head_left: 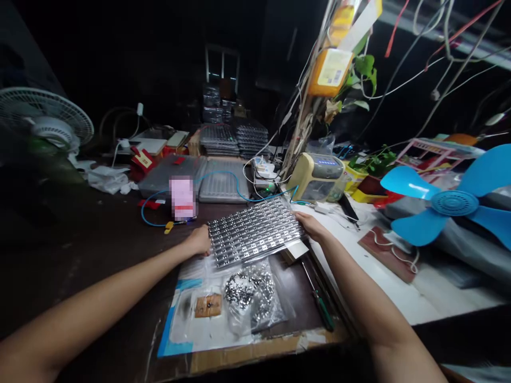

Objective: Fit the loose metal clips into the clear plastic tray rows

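Both my hands hold a flat grey tray [255, 230] of several rows of small metal parts, lifted a little over the dark desk. My left hand [198, 240] is closed on its left edge. My right hand [309, 224] grips its right edge, fingers wrapped under. Just below the tray lies a clear plastic bag [250, 293] full of small shiny metal pieces, on a white sheet [187, 324] with blue edging. A small brown square piece [208, 305] rests on that sheet.
Stacks of similar trays [233, 139] stand at the back. A cream-coloured machine [317, 177] sits behind the tray, a blue cable [223, 181] loops left of it. A blue fan [455, 205] is at right, a white fan [48, 125] at left. A green-handled screwdriver [319, 300] lies near my right forearm.
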`<action>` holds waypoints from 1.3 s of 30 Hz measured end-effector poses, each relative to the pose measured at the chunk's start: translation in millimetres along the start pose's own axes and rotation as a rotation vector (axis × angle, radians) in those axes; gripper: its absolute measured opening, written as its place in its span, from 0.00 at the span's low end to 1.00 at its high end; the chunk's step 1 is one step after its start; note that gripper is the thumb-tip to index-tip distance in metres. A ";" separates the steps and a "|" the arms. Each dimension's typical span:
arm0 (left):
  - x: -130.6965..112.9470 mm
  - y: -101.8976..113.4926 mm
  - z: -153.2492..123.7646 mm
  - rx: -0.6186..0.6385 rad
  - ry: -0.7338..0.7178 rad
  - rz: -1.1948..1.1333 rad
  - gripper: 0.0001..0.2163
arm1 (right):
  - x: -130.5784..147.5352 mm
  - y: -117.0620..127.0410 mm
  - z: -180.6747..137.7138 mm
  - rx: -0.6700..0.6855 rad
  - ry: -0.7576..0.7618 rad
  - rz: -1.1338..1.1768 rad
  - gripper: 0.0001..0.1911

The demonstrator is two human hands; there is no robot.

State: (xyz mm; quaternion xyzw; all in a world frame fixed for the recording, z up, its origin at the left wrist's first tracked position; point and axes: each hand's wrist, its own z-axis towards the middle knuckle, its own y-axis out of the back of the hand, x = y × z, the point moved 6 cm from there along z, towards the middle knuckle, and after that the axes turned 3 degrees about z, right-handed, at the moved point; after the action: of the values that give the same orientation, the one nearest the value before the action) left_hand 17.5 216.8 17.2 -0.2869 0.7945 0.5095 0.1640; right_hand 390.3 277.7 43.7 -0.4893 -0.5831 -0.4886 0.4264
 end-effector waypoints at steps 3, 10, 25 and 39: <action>-7.5 -1.4 3.6 0.041 -0.010 0.141 0.07 | -1.8 3.1 3.4 -0.015 0.019 -0.028 0.14; -7.7 21.8 -11.7 -0.105 -0.109 0.375 0.12 | -5.1 6.7 15.9 -0.030 0.030 -0.110 0.18; 63.0 -19.8 -71.4 -0.480 -0.497 0.524 0.25 | 6.1 -20.0 42.4 -0.004 0.075 -0.177 0.16; 61.3 -17.7 -67.0 -0.478 -0.554 0.458 0.25 | 25.2 -28.2 37.8 -0.012 0.082 -0.320 0.18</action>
State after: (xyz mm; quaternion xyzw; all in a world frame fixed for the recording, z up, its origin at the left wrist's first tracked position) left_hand -17.2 132.9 -0.8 0.0144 0.6232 0.7603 0.1826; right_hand 357.8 317.7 58.0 -0.3723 -0.6329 -0.5731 0.3638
